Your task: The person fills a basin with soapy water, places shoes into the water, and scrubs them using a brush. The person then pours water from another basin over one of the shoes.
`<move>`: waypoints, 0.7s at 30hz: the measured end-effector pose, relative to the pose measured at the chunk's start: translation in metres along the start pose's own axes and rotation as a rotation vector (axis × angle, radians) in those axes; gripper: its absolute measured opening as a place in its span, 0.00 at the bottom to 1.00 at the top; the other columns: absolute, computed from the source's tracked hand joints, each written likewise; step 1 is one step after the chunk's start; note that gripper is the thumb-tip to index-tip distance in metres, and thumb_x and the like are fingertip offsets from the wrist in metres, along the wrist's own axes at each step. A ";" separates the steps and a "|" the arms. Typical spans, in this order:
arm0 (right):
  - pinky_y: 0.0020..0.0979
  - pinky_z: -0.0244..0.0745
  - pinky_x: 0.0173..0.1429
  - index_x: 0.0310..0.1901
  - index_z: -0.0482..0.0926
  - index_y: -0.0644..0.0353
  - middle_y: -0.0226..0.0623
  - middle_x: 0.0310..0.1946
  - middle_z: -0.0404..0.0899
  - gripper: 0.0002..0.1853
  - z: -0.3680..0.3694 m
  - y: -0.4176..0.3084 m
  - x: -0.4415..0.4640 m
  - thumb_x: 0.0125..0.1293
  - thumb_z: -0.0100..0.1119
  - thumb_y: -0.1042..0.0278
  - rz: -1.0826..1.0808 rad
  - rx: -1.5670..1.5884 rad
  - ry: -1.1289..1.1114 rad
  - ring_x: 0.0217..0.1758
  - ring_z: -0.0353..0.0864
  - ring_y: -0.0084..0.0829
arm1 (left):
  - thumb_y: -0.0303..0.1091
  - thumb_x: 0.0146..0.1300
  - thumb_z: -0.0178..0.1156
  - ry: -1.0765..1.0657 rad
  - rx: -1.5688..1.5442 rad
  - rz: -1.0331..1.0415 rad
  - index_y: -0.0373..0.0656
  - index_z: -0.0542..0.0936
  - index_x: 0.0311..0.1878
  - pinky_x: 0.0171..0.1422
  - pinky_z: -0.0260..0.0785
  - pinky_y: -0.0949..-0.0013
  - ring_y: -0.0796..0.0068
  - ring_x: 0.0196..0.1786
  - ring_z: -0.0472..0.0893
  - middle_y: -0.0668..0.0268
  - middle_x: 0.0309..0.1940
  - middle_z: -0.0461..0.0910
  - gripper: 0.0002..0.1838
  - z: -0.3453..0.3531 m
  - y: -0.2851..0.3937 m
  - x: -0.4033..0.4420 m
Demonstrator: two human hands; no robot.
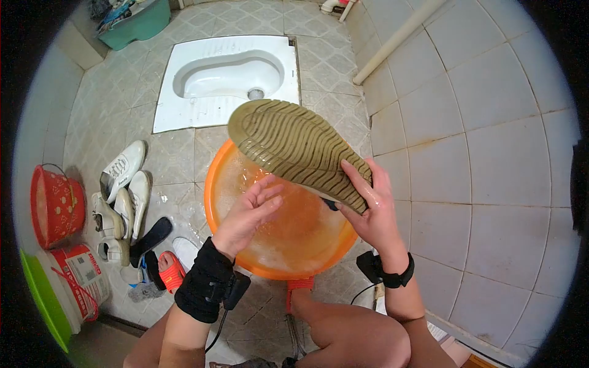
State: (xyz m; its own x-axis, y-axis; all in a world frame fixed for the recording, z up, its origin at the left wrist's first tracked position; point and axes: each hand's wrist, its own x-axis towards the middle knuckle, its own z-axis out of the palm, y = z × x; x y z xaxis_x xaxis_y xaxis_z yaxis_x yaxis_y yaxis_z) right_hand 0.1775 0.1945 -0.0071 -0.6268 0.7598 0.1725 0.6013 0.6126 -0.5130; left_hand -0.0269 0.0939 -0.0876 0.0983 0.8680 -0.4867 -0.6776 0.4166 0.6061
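A wet shoe (294,147) is held up over an orange basin (211,202), its tan wavy-ridged sole turned toward me. My right hand (374,205) grips one end of it, fingers on the sole and thumb at the edge. Just below the sole, my left hand (257,205) is empty, with its fingers loosely bent and apart. Cloudy, sudsy water (276,236) fills the basin under both hands. Most of the shoe's upper is hidden behind the sole.
White shoes (126,165) lie on the tiled floor at left, near a black brush-like item (153,239). Beside them stand a red bucket (58,205) and a white bucket (80,282). A squat toilet (165,101) lies beyond the basin. A tiled wall (448,165) bounds the right.
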 end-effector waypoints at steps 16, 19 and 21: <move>0.31 0.66 0.55 0.55 0.65 0.65 0.38 0.49 0.71 0.24 0.018 0.087 -0.061 0.60 0.52 0.63 0.930 1.377 0.055 0.50 0.72 0.29 | 0.34 0.44 0.64 0.919 1.476 0.267 0.39 0.53 0.62 0.48 0.66 0.59 0.48 0.45 0.73 0.47 0.40 0.74 0.42 -0.101 -0.052 -0.010; 0.32 0.67 0.55 0.54 0.66 0.65 0.40 0.49 0.72 0.23 0.021 0.102 -0.071 0.60 0.52 0.62 1.024 1.586 0.153 0.50 0.73 0.31 | 0.30 0.46 0.61 0.781 1.259 0.136 0.39 0.58 0.57 0.40 0.69 0.58 0.48 0.38 0.77 0.48 0.32 0.77 0.34 -0.134 -0.057 -0.006; 0.34 0.67 0.55 0.53 0.67 0.65 0.40 0.48 0.73 0.22 0.022 0.107 -0.074 0.60 0.51 0.60 1.031 1.598 0.214 0.49 0.74 0.33 | 0.28 0.47 0.59 0.739 1.283 0.198 0.39 0.61 0.53 0.37 0.69 0.57 0.48 0.35 0.77 0.49 0.30 0.77 0.28 -0.165 -0.071 0.002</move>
State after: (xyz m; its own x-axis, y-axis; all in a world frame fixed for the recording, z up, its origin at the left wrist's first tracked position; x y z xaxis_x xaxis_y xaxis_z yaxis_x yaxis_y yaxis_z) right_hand 0.2778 0.1993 -0.0934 -0.2389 0.7317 -0.6383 -0.3817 -0.6752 -0.6312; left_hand -0.0991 0.0211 -0.2352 -0.5634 0.7715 -0.2956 0.4889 0.5997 0.6335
